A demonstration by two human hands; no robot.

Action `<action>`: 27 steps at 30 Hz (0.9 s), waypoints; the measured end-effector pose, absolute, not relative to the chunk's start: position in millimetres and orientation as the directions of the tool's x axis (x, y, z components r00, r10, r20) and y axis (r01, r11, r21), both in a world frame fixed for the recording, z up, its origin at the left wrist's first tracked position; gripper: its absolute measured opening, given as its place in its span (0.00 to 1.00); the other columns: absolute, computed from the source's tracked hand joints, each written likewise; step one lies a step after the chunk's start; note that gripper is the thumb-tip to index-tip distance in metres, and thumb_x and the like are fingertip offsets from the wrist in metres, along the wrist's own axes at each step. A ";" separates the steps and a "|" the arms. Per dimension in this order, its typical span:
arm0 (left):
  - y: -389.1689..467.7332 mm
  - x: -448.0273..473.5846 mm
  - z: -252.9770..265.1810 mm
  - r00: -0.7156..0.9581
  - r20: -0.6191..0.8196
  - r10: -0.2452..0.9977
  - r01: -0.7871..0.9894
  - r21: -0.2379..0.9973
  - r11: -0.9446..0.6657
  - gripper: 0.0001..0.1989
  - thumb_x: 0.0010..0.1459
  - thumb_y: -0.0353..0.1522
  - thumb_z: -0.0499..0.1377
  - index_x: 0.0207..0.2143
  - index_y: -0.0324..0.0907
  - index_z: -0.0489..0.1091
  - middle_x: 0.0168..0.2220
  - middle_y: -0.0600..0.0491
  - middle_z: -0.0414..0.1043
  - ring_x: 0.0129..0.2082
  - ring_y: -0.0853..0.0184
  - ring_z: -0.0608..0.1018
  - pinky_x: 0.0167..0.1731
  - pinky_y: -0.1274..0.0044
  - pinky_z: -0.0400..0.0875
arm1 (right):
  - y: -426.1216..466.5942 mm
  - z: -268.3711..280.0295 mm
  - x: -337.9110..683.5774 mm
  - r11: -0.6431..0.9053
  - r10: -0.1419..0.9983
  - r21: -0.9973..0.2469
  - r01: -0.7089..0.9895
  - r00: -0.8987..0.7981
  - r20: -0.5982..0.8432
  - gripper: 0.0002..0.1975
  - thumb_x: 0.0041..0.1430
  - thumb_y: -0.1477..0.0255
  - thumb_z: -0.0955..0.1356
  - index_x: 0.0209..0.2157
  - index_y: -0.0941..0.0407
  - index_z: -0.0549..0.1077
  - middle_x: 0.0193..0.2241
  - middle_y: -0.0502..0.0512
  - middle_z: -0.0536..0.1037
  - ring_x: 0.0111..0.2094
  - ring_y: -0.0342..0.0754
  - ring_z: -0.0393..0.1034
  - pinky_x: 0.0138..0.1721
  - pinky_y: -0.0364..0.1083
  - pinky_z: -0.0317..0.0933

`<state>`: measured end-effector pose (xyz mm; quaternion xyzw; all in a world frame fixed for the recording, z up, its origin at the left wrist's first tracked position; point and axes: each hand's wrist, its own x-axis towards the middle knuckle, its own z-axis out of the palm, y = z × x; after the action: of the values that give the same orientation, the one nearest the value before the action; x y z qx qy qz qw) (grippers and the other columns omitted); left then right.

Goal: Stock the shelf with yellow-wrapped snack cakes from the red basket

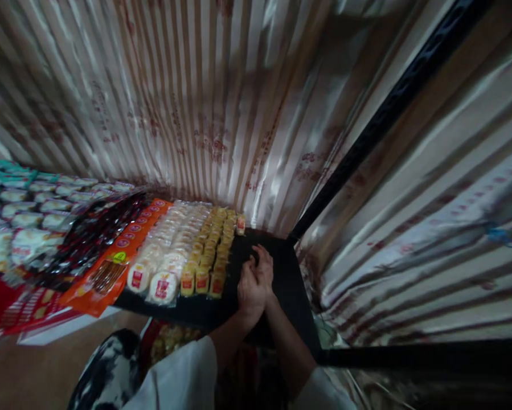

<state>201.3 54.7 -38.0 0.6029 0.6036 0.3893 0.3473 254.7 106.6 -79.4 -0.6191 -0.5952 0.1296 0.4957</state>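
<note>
My left hand (251, 289) and my right hand (265, 269) are pressed together over the bare right end of a black shelf (283, 267). The fingers of both look curled and closed. Whatever lies between the palms, if anything, is hidden. Just left of my hands stand rows of small yellow wrapped packets (202, 279) with red labels. One small packet (241, 224) sits alone by the back edge. Beyond the yellow rows lie round white wrapped cakes (164, 286) in long stacked rows.
Left along the shelf are an orange snack bag (110, 273), dark shiny packets (93, 239) and white wrapped packs (16, 219). A black metal post (367, 136) rises at the shelf's back right corner. Striped plastic sheeting (221, 114) hangs behind. More packets (174, 341) show below.
</note>
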 end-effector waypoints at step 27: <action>-160.5 5.0 -135.2 0.045 -0.195 0.980 0.982 0.188 -0.008 0.20 0.57 0.22 0.47 0.51 0.35 0.67 0.44 0.40 0.73 0.47 0.55 0.72 0.48 0.66 0.64 | -145.8 -168.8 120.2 -0.111 0.982 -0.869 0.482 -0.080 -0.170 0.17 0.49 0.78 0.62 0.39 0.55 0.76 0.41 0.59 0.80 0.46 0.53 0.73 0.51 0.52 0.63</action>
<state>5.0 -160.5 -135.2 0.7098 0.6910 -0.0045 0.1365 120.2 -145.8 -168.8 -0.6115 -0.5986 0.4261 0.2935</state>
